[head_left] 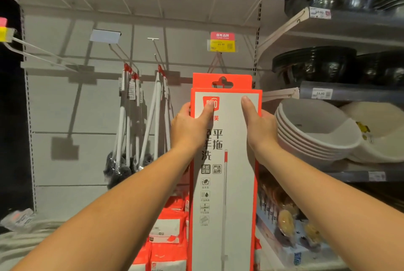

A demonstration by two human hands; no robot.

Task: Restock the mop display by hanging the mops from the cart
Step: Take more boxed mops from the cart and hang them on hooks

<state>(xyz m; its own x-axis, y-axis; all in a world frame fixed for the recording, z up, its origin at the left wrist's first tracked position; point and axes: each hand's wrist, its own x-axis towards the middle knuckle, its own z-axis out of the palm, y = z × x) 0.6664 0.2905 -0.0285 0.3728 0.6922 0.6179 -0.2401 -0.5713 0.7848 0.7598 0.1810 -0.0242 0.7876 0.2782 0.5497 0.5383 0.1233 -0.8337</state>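
Observation:
A tall red-and-white boxed mop (227, 183) stands upright in front of me at the centre of the head view. My left hand (190, 126) grips its left edge near the top, thumb across the front. My right hand (258, 124) grips the right edge the same way. The box's red hang tab (222, 81) with its cut-out sits just below a wire peg hook (216, 63) that carries a red and yellow price tag (222, 42). I cannot tell whether the tab is on the hook.
Several white-handled brushes (131, 122) hang on pegs to the left. Bare pegs (32, 50) stick out at far left. White basins (317, 130) and black bowls (314, 63) fill the shelves on the right. Red and white packs (168, 227) lie on the shelf below.

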